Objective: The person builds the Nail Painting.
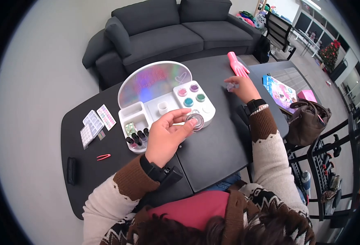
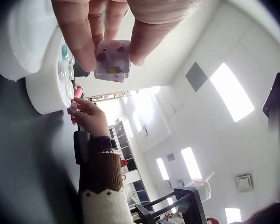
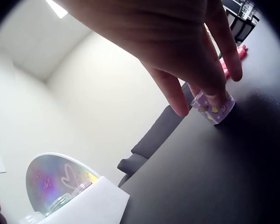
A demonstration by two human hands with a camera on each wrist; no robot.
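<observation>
My left hand (image 1: pixel 168 134) pinches a small clear roll of patterned film (image 2: pixel 113 58) between thumb and fingers, held up in front of the white vanity-shaped kit (image 1: pixel 207 118). Pink and yellow spots show on the film in the left wrist view. Over at the right of the table, my right hand (image 1: pixel 246 90) has its fingertips on a second roll, purplish with yellow shapes (image 3: pixel 214 109), low against the black tabletop. Its index finger overlaps the roll, with the thumb tip close by the left edge. A pink model hand (image 1: pixel 238 65) lies just beyond.
Jars of coloured glitter (image 1: pixel 188 102) sit in the kit's right side, dark-capped bottles (image 1: pixel 137 139) in its left. On the left lie sticker sheets (image 1: pixel 106 116), a white compartment tray (image 1: pixel 92 127), red tweezers (image 1: pixel 103 157) and a black case (image 1: pixel 71 170). A brown bag (image 1: pixel 310 122) is at right.
</observation>
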